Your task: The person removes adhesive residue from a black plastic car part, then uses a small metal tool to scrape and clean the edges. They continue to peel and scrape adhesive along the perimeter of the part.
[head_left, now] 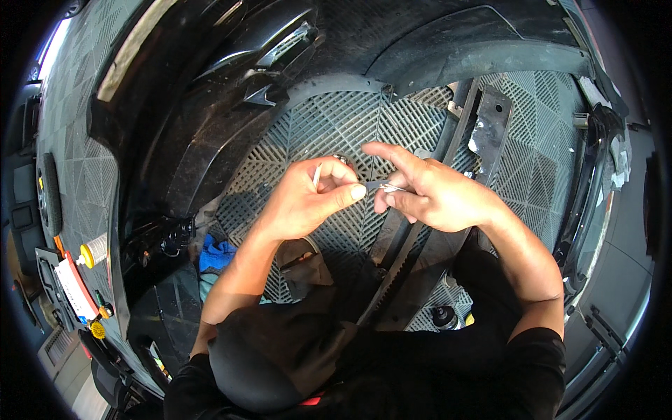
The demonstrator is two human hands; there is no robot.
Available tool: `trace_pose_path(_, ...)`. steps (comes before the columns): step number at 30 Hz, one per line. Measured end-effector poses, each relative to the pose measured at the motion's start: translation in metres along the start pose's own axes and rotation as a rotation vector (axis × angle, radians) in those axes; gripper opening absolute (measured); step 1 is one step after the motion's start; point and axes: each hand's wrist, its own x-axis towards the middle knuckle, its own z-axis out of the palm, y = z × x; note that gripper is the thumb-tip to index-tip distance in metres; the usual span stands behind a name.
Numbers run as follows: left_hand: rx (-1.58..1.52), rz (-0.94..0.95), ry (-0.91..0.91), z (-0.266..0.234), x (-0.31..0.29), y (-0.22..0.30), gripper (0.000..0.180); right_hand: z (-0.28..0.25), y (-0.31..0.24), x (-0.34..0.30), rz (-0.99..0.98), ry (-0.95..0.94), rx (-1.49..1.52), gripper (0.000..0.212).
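Observation:
In front of my body, both hands meet over the floor grating. My left hand (pixel 311 196) is closed, thumb and index finger pinching one end of a small, thin silvery piece (pixel 376 186). A short whitish stick (pixel 317 175) shows between the fingers of that same hand. From the other side my right hand (pixel 441 192) grips the silvery piece near its thumb, index finger stretched out above it. The piece is too small and too covered by fingers to tell its kind.
A large black car body part (pixel 203 133) stands at left and arches across the far side. Grey grid tiles (pixel 329 133) cover the floor. Dark metal rails and a flat bar (pixel 492 126) lie at right. A blue cloth (pixel 217 253) and dark bottle (pixel 444 317) are nearby.

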Motion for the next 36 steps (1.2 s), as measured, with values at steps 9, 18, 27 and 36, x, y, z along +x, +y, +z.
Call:
trace_pose_path(9, -0.005, -0.036, -0.026, 0.0029, 0.0024, 0.001, 0.013, -0.0017, 0.0011, 0.0008, 0.004, -0.059, 0.07, 0.076)
trace_pose_path(18, 0.131, -0.023, 0.007, 0.0032, -0.0003, 0.0025, 0.013, -0.0005, -0.0031, 0.0002, 0.023, -0.062, 0.137, 0.078)
trace_pose_path(27, 0.164, -0.003, 0.036, 0.0061, -0.0033, 0.0034, 0.014, 0.0019, 0.0025, -0.0002, -0.03, -0.053, 0.205, 0.079)
trace_pose_path(36, 0.147, 0.026, 0.036, 0.0052, -0.0045, -0.0004, 0.013, -0.0003, 0.0006, -0.0001, -0.021, -0.089, 0.231, 0.082)
